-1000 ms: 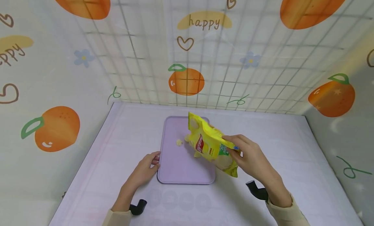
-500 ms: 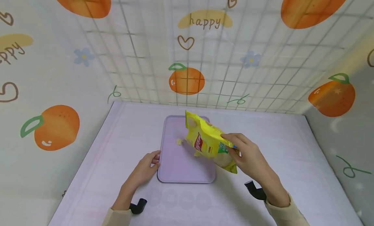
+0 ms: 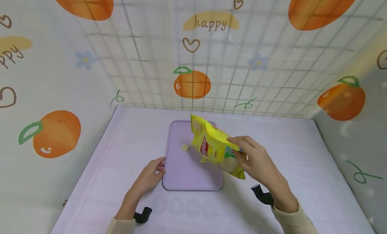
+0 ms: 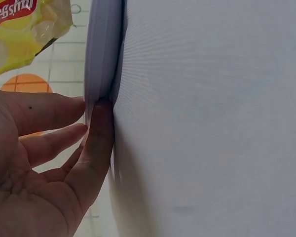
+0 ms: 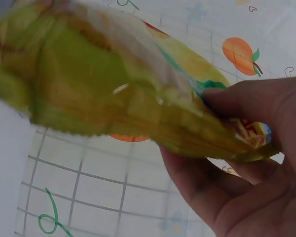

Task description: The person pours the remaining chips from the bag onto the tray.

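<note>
A yellow Lay's chip bag [image 3: 211, 147] hangs tilted over the lilac tray [image 3: 190, 178], its lower left end toward the middle of the tray. My right hand [image 3: 257, 161] pinches the bag's right end between thumb and fingers; in the right wrist view the crumpled bag [image 5: 103, 89] fills the upper left. One potato chip [image 3: 185, 147] lies on the tray left of the bag, and another chip [image 3: 204, 159] shows just below the bag's edge. With thumb and fingertips, my left hand [image 3: 151, 175] holds the tray's left rim [image 4: 99, 49].
The tray rests on a table with a pale lilac cloth [image 3: 133, 133]. Behind it and on both sides stand pale walls [image 3: 145, 76] printed with oranges. A black camera mount [image 3: 263, 195] sits on my right wrist, another mount [image 3: 143, 215] on my left.
My right hand has moved slightly left with the chip bag, which now covers chips that showed at its left edge. My left hand has stayed at the tray's rim.
</note>
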Motion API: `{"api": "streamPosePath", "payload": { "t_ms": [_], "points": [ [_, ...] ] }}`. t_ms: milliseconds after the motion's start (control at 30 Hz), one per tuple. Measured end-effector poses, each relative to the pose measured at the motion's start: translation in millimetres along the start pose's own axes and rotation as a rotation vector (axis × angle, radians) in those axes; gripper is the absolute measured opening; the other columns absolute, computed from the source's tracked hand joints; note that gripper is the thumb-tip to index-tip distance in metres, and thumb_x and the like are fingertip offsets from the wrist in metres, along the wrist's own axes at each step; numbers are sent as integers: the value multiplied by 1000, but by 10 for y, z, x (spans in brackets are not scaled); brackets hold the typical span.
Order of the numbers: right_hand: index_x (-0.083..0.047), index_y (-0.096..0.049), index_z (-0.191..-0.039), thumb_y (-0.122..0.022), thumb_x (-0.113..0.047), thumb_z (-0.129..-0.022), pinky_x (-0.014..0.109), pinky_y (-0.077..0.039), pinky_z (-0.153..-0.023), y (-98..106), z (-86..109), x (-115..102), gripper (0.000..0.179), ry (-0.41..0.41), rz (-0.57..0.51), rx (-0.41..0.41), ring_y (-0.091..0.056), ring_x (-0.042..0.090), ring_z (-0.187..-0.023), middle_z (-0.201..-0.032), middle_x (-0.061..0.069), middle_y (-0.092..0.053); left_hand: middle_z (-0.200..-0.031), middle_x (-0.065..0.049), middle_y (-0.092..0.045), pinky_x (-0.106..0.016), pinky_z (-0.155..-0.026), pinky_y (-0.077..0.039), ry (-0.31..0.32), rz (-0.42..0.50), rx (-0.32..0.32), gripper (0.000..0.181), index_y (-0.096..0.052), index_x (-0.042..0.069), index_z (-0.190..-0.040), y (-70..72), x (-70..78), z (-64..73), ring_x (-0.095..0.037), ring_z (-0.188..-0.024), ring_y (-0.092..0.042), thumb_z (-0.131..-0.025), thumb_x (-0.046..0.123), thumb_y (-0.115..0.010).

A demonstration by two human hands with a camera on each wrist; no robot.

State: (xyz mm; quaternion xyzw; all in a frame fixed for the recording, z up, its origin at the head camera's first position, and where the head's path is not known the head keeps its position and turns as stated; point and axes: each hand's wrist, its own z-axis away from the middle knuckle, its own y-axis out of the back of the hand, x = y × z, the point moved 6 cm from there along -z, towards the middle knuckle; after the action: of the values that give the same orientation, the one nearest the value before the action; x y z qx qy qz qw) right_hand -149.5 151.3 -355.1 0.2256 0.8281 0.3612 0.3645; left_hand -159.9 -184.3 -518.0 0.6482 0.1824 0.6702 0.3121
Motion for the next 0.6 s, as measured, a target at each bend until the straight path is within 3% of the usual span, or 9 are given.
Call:
{"api": "streamPosePath", "payload": {
  "t_ms": [200,433,600],
  "points": [
    [-10,-64,-131,-75,9,-83,25,-55,-64,8,-45,-9,53,-11,14,-22,-59,13,-85,-120,3,-61,-114,-11,-62,-49,-93,-49,-3,5,1,49,-52,-2,-141,-3,18,7,-28,-107,-61,-94,1,-65],
    [-8,-66,-127,-73,12,-81,24,-54,-63,-39,-110,-69,50,37,18,-34,-61,16,-86,-117,6,-62,-115,-11,-62,-50,-94,-48,-2,16,-2,49,-52,-2,-141,-8,20,16,-29,-109,-61,-94,0,-64],
    [-8,-67,-125,-74,14,-80,24,-54,-62,-35,-115,-79,51,54,25,1,-61,15,-83,-115,6,-63,-115,-10,-62,-49,-94,-48,6,11,-4,50,-51,-1,-142,-20,-21,-7,-28,-109,-60,-94,2,-65]
  ]
}}
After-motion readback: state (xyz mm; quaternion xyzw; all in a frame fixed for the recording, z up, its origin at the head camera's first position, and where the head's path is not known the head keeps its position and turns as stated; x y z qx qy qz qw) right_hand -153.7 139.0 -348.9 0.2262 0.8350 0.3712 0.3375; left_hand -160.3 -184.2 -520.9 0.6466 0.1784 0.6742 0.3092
